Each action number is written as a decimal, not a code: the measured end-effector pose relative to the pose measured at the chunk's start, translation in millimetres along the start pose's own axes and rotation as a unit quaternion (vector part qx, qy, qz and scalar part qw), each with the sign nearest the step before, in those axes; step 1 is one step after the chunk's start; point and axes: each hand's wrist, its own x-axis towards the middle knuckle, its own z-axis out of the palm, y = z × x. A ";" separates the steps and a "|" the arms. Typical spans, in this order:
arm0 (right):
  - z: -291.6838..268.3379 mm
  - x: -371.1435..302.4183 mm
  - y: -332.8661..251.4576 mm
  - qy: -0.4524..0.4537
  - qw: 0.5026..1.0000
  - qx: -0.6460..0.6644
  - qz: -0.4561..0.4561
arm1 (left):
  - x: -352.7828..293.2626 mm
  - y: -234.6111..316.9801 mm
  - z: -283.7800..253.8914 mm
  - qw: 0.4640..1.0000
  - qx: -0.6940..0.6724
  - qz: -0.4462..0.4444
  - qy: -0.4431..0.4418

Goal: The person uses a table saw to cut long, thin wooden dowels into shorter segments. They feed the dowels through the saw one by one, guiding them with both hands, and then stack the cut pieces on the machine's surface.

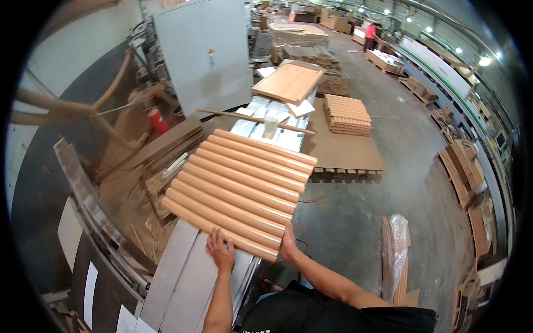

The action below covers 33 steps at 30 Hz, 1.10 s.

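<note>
A light-brown fluted wooden panel (239,191), with rounded parallel ridges, lies at a slant over the long grey metal table in front of me. The fingers of my left hand (221,252) curl over its near edge. My right hand (288,243) grips the near right corner from the side, its fingertips partly hidden by the panel. Beyond the panel, a thin wooden strip (255,121) crosses the table beside a small translucent block (270,127). Whether the whole underside of the panel rests on the table cannot be told.
A flat wooden board (288,81) lies at the table's far end. Right of it, similar fluted panels (347,111) are stacked on a brown sheet (355,150). Plastic-wrapped strips (397,250) lie on the floor. A grey cabinet (205,55) stands behind; another person (372,38) is far off.
</note>
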 end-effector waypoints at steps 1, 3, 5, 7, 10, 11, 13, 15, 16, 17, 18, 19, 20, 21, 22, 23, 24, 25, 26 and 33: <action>-5.0 -3.9 -10.0 0.000 0.999 -0.005 0.041 | 0.4 2.1 -3.9 1.000 0.007 -0.005 -0.003; -25.5 4.0 -18.1 0.084 0.994 0.003 0.071 | 0.8 8.8 -5.9 1.000 0.008 -0.013 -0.006; -64.7 9.5 -36.1 0.061 0.994 -0.009 0.088 | 2.7 5.6 -7.3 1.000 0.014 -0.008 0.000; -126.2 18.0 -49.4 0.072 0.987 -0.123 0.076 | 6.0 0.6 -8.2 0.999 -0.004 0.036 0.012; -267.3 7.1 -40.4 0.156 0.930 -0.332 0.031 | 5.1 1.3 5.2 0.998 0.001 0.044 0.045; -339.8 -2.2 -26.6 0.220 0.888 -0.403 0.032 | 5.5 14.7 13.4 0.996 -0.017 0.065 0.053; -401.0 -46.4 -24.4 0.254 0.846 -0.458 0.102 | -0.5 31.1 -1.4 0.990 0.020 0.055 0.127; -463.2 -102.4 -15.8 0.334 0.814 -0.437 0.187 | -3.0 91.0 1.1 0.988 0.055 0.047 0.134; -491.5 -131.8 -9.1 0.362 0.792 -0.429 0.242 | -7.9 120.9 9.0 0.987 0.075 0.045 0.134; -531.1 -161.0 2.0 0.380 0.785 -0.437 0.219 | -11.6 152.0 28.7 0.989 -0.013 0.079 0.121; -563.2 -191.6 20.7 0.398 0.775 -0.449 0.202 | -16.9 184.2 51.0 0.984 -0.100 0.105 0.101; -574.3 -210.8 29.0 0.373 0.774 -0.450 0.244 | -23.2 214.5 64.5 0.973 -0.173 0.128 0.086; -585.6 -227.6 27.9 0.350 0.773 -0.446 0.285 | -32.0 252.7 78.2 0.967 -0.232 0.108 -0.012; -586.3 -236.3 27.2 0.341 0.773 -0.430 0.319 | -40.4 292.1 91.7 0.949 -0.284 0.084 -0.105; -584.9 -241.1 25.3 0.331 0.773 -0.413 0.349 | -50.1 333.0 108.2 0.928 -0.308 0.109 -0.178; -578.5 -239.2 19.7 0.334 0.800 -0.376 0.328 | -57.3 361.4 122.0 0.902 -0.330 0.130 -0.245; -569.7 -238.6 14.6 0.340 0.823 -0.340 0.302 | -62.1 373.8 141.3 0.880 -0.320 0.142 -0.322; -569.3 -240.8 21.2 0.385 0.832 -0.302 0.261 | -70.7 387.7 168.8 0.843 -0.318 0.154 -0.406; -575.7 -244.3 32.5 0.426 0.837 -0.268 0.216 | -78.3 395.0 193.5 0.821 -0.315 0.128 -0.458; -519.5 -145.2 -94.5 0.395 0.891 -0.129 0.182 | -56.0 287.3 338.8 0.770 -0.127 -0.030 -0.625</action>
